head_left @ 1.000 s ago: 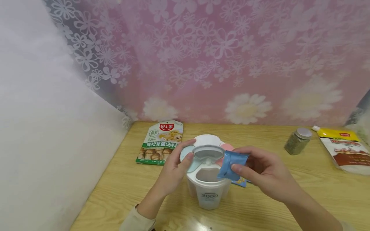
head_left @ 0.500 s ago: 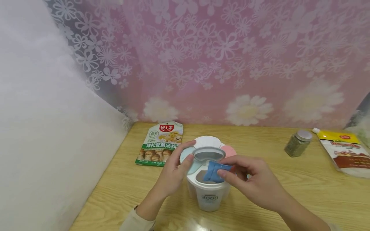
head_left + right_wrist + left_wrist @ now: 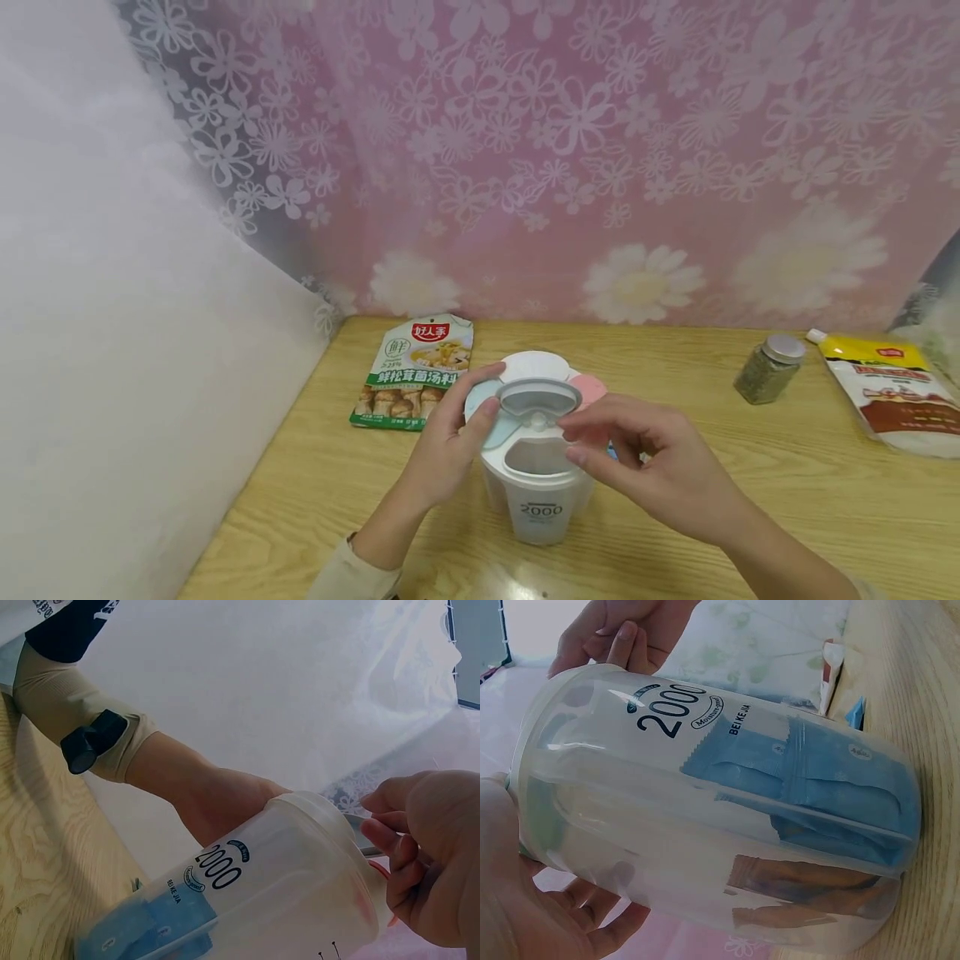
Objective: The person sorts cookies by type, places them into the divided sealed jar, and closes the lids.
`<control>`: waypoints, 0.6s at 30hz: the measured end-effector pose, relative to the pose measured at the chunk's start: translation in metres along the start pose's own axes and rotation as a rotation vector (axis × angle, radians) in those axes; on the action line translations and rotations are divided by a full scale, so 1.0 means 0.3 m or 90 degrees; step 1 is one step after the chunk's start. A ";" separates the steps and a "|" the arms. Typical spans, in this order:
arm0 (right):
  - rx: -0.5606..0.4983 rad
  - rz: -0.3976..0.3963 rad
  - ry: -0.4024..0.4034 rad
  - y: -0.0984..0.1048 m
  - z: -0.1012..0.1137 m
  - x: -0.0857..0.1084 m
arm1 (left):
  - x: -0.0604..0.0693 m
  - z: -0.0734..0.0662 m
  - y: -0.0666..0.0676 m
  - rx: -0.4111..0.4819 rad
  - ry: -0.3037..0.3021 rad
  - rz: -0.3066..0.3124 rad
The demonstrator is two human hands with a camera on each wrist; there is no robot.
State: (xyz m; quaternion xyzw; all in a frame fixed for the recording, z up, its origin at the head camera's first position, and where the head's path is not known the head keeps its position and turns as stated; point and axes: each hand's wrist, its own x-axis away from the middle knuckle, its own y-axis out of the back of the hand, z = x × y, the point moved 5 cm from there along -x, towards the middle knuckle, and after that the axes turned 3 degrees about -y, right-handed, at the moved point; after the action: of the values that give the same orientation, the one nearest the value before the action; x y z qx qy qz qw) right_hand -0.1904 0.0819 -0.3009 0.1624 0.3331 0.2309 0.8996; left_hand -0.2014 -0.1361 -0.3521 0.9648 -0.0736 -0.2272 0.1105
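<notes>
A translucent divided storage container [image 3: 542,517] marked "2000" stands upright on the table, with white, blue and pink lids. Its front flap [image 3: 540,398] is raised, showing the front compartment's mouth. My left hand [image 3: 450,446] holds the container's upper left side, fingers curled round the rim. Just above the opening's right edge hovers my right hand [image 3: 660,467], thumb and forefinger slightly apart with nothing between them. Through the wall, blue sachets [image 3: 840,776] lie at the bottom of the front compartment, and brown sachets [image 3: 802,885] in the neighbouring one.
Behind the container on the left lies a green and white soup-seasoning pouch [image 3: 412,375]. At the right are a glass jar of dried herbs [image 3: 769,371] and a spouted yellow, white and brown pouch [image 3: 892,392]. A blue sachet [image 3: 612,451] shows partly behind my right hand.
My right hand has moved left over the front opening and let go of the blue sachet, which has dropped into the container. The left hand has kept its hold.
</notes>
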 end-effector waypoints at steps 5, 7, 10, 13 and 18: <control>-0.049 0.017 -0.023 0.015 -0.018 0.008 | -0.005 0.000 0.002 -0.008 0.001 -0.004; -0.072 0.022 -0.032 0.022 -0.026 0.009 | -0.007 0.000 0.003 -0.012 0.004 -0.007; -0.125 0.033 -0.057 0.031 -0.042 0.017 | -0.009 0.002 0.003 -0.011 0.005 -0.005; -0.179 0.041 -0.078 0.047 -0.058 0.031 | -0.008 0.002 0.003 -0.008 0.003 -0.004; -0.210 0.020 -0.098 0.083 -0.083 0.058 | -0.003 0.000 0.000 -0.008 -0.002 -0.004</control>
State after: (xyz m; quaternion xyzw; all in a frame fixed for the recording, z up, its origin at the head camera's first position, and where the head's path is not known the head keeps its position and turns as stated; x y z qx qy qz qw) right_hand -0.2030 0.1154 -0.3171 0.0353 0.2182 0.2836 0.9331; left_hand -0.2020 -0.1358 -0.3517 0.9639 -0.0691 -0.2296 0.1154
